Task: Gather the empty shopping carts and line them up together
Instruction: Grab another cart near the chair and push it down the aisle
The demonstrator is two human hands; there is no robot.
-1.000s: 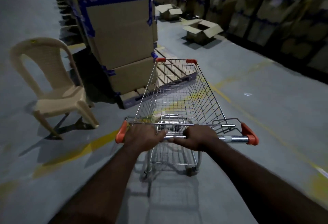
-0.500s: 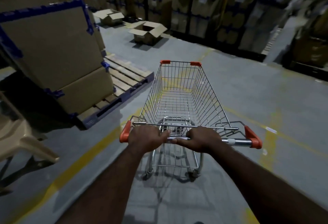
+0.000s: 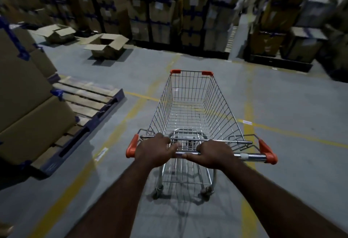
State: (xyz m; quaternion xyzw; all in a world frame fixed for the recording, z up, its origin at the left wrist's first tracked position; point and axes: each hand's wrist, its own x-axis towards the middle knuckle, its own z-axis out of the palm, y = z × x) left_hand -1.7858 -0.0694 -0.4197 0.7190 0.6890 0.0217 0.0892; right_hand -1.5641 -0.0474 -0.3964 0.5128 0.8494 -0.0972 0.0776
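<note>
A dim warehouse floor (image 3: pixel 282 105) of grey concrete, crossed by yellow painted lines (image 3: pixel 131 113), is closed at its far edge by tall stacks of cartons (image 3: pixel 162 11). At the left edge, large cardboard boxes (image 3: pixel 28 105) sit on a wooden pallet (image 3: pixel 90 102). In the middle of the floor stands an empty wire shopping cart (image 3: pixel 192 109). Its long axis runs straight away from the person, with the orange-capped nose pointing at the far stacks and the handle bar (image 3: pixel 250 156) nearest. An open cardboard box (image 3: pixel 107 46) lies on the floor beyond the pallet. The left hand (image 3: pixel 153 150) and right hand (image 3: pixel 214 154) both clench the bar, close together and left of its middle. This looks like the step of wheeling one gathered cart. No other cart is in view, so next comes steering to the row and nosing it in behind the others.
</note>
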